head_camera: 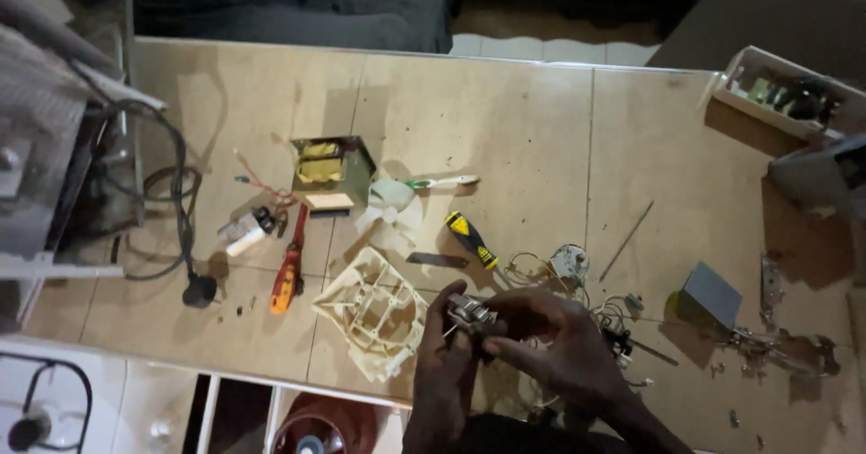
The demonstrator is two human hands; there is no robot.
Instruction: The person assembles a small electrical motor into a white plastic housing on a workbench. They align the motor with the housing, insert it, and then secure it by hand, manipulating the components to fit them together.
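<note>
Both of my hands meet low in the middle of the head view, over the front edge of the tan tabletop (505, 120). Between them sits a small grey metal motor-like part (469, 312). My left hand (446, 364) cups it from below and the left. My right hand (550, 337) pinches it from the right with thumb and fingers. A cream plastic frame (372, 314) lies just left of my hands. Thin wires and a small round metal part (568, 262) lie just beyond my right hand.
An orange screwdriver (288, 269), a black-and-yellow screwdriver (471, 239), a toothbrush (437, 182), a white fan blade (392, 206) and a transformer (329, 165) lie mid-table. A grey box (711, 293) and metal scraps sit at the right, a black cable (180, 210) at the left.
</note>
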